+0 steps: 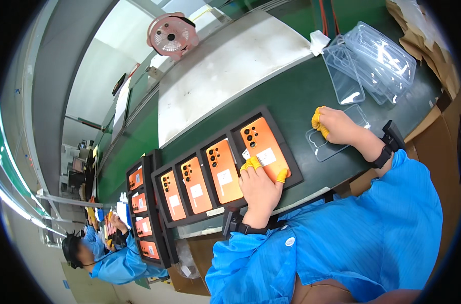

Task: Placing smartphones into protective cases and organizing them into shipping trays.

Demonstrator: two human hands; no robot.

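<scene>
Blue smock cloth (362,213) fills the space nearest the camera, just behind both hands. Yellow finger cots cover fingertips on each hand. The left hand (260,191) spans the lower part of an orange phone (267,133), thumb at one side edge and fingers by the other; whether it grips or merely rests cannot be told. This phone lies camera-side up under that hand, in the end slot of a black tray (295,178). Three more orange phones (194,182) sit in slots to the left of the hand. The right hand (341,127), fingers curled, is over a clear plastic piece (326,151); I cannot tell whether it pinches it. Beyond the right hand is a pile of clear plastic trays (382,63); well left of the left hand, a co-worker (116,264) in blue.
</scene>
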